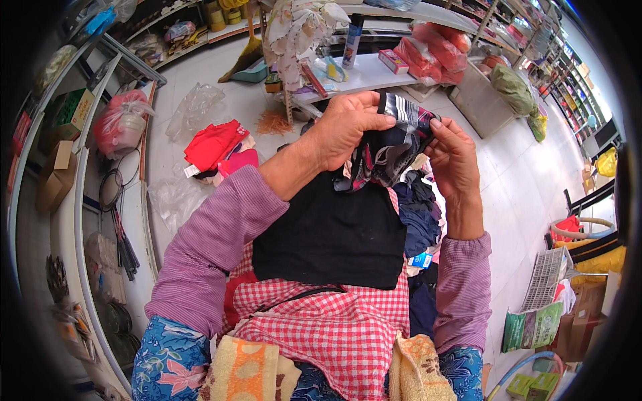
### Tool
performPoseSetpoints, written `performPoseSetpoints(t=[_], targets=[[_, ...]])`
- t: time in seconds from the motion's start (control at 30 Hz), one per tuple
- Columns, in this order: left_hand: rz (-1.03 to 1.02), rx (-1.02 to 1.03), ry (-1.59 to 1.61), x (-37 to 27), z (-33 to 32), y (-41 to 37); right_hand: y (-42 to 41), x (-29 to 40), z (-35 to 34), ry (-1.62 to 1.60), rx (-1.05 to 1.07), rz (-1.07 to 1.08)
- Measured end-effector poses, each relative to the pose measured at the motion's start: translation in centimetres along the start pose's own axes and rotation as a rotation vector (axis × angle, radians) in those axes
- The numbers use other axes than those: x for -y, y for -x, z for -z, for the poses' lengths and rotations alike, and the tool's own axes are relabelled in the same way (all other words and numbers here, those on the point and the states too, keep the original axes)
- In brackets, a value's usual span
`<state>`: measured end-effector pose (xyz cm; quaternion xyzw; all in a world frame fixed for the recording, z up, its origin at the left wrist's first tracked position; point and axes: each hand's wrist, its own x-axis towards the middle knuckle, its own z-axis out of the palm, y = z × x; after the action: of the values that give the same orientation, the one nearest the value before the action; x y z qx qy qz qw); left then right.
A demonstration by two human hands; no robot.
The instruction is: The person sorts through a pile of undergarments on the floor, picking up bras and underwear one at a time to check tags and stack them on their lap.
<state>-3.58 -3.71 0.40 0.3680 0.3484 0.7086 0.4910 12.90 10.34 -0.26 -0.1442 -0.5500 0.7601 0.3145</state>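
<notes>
Both hands hold up a small dark patterned garment (396, 145) with white stripes and pink marks. My left hand (348, 130) pinches its upper left edge between thumb and fingers. At its upper right corner, my right hand (454, 150) grips the edge. Below it, a black cloth (331, 235) lies flat over the red-and-white checked fabric (326, 321) on the lap. Dark blue and black garments (419, 220) are heaped to the right of the black cloth, with a blue and white tag (420, 260) among them. Red and pink clothes (215, 145) lie in a pile at left.
Clear plastic bags (193, 113) lie on the tiled floor at left, beside shelving with rackets (123, 225). Ahead, a white shelf (368, 75) bears a spray can (352, 42) and red plastic bags (434, 52). A white plastic basket (546, 275) and cardboard boxes stand at right.
</notes>
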Motion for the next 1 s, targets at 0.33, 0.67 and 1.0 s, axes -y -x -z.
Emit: performPoseSetpoints(t=[0.33, 0.67, 1.0], targets=[[-0.105, -0.049, -0.092, -1.1, 0.0, -0.9, -0.3, 2.5, -1.8, 0.031, -0.015, 0.234], [-0.544, -0.114, -1.152, -4.7, -0.2, -4.8, -2.9, 7.4, -1.4, 1.005, -0.010, 0.547], [-0.473, -0.201, -1.005, -6.7, -1.5, -7.6, -2.8, 9.0, -4.5, 0.723, 0.060, 0.466]])
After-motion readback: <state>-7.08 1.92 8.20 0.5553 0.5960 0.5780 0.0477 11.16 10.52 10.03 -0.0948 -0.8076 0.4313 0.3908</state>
